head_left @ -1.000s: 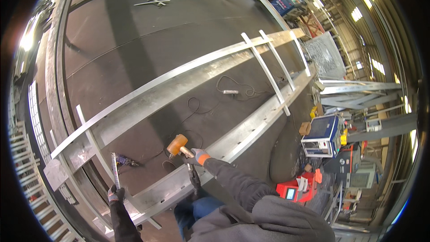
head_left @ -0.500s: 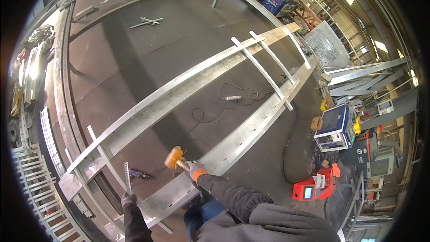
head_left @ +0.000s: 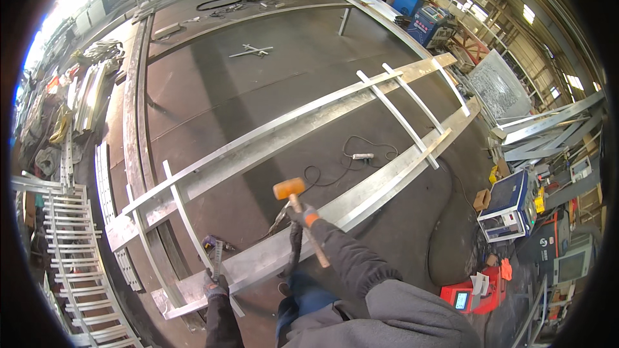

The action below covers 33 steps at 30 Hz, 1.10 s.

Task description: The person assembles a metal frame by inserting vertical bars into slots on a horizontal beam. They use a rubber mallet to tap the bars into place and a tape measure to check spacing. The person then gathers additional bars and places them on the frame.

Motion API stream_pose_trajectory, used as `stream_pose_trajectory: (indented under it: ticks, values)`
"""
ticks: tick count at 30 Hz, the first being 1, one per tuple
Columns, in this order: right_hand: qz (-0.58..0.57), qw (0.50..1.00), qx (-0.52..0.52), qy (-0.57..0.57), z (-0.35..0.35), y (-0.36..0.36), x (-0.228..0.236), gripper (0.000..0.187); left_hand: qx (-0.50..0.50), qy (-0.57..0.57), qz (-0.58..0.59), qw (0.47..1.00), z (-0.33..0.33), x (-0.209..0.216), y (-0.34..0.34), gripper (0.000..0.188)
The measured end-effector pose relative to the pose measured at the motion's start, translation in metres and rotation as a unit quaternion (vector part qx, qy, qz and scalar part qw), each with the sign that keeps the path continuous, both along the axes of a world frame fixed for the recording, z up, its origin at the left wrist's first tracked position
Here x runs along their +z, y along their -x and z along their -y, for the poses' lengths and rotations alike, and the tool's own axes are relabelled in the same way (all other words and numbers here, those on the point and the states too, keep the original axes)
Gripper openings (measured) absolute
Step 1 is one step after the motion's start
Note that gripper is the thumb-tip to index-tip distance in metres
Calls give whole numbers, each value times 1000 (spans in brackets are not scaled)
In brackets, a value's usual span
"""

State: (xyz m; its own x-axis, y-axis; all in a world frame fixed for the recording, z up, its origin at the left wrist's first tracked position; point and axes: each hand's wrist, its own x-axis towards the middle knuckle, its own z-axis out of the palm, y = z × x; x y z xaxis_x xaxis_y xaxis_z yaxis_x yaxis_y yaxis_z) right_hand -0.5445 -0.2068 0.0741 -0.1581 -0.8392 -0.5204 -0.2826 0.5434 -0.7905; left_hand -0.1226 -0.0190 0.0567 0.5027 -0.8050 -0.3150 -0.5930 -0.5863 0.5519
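My right hand is closed round the wooden handle of a mallet with an orange head. The mallet is held above the nearer long metal beam, its head toward the gap between the two beams. Down at the left, my left hand grips a marked strip that looks like a steel ruler, pointing upward. That hand is beside a thin metal crossbar at the beams' left end. A small dark power tool lies partly hidden behind the ruler.
The far long beam runs alongside, joined by several crossbars. A cable with a white block lies between them. At right are a red machine and a blue-white machine. A ladder-like rack stands left.
The view has swung left, so the scene sits farther right. The mallet has turned, its head now farther forward and its handle end visible below my right hand. The ruler stays in my left hand.
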Motion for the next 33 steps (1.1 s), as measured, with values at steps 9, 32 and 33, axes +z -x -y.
stream_pose_trajectory:
  ticks: [9,32,33]
  values:
    - [178,971,-120,108,-122,164,175,52,12,31,-158,987,-106,80,102,51]
    - [74,965,-248,43,-236,293,12,48,-3,-103,-88,991,-101,85,128,50]
    - [84,972,-217,35,-233,298,12,50,13,-116,-94,989,-98,83,129,48]
